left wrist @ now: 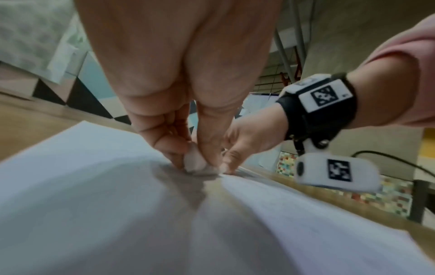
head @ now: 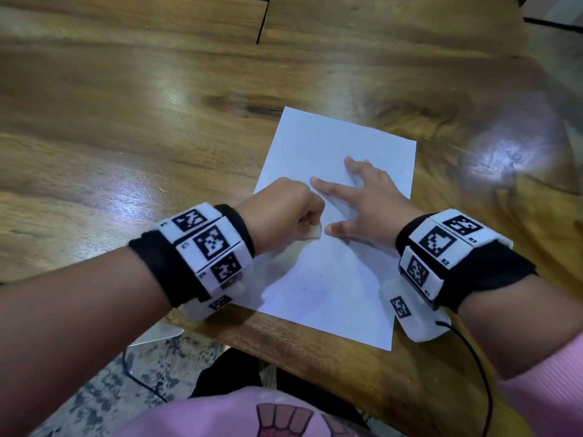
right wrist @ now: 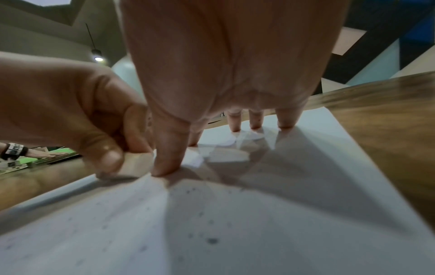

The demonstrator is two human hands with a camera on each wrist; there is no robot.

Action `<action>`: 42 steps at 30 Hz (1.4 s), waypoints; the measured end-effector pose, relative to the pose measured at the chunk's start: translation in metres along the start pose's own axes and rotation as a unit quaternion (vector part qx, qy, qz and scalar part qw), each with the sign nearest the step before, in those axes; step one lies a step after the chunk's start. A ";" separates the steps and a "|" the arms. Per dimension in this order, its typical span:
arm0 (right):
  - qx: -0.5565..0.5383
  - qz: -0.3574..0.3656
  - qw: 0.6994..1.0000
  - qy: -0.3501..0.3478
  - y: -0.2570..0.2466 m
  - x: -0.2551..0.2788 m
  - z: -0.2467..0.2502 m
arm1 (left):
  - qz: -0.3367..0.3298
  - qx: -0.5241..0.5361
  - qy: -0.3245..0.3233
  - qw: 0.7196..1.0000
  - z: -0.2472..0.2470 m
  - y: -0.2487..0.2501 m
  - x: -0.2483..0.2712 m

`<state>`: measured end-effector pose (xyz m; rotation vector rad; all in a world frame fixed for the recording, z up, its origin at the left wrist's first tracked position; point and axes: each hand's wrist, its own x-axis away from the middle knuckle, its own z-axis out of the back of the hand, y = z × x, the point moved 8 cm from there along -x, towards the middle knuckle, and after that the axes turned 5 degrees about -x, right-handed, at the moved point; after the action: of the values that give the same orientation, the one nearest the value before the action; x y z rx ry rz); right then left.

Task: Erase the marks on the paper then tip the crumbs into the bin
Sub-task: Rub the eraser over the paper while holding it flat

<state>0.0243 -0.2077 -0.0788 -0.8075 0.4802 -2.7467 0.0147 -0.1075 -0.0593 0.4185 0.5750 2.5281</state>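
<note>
A white sheet of paper lies on the wooden table near its front edge. My left hand is curled into a fist over the sheet's left side and pinches a small pale eraser whose tip shows below the fist; the eraser is pressed down on the paper. My right hand lies flat with fingers spread, pressing the sheet just right of the eraser. In the right wrist view its fingertips press the paper, the eraser sits beside the thumb, and dark crumbs speckle the sheet.
The wooden table stretches far and left of the sheet; its front edge runs just below the paper. A black cable trails from my right wrist device. No bin shows in any view.
</note>
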 end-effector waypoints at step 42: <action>0.044 0.065 0.996 -0.045 -0.032 0.002 -0.015 | 0.059 -0.009 -0.048 0.997 0.000 -0.028 0.048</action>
<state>0.0099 -0.1755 -0.0772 -0.8426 0.3775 -2.5801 -0.0133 -0.0600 -0.0635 0.5781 0.5049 2.6059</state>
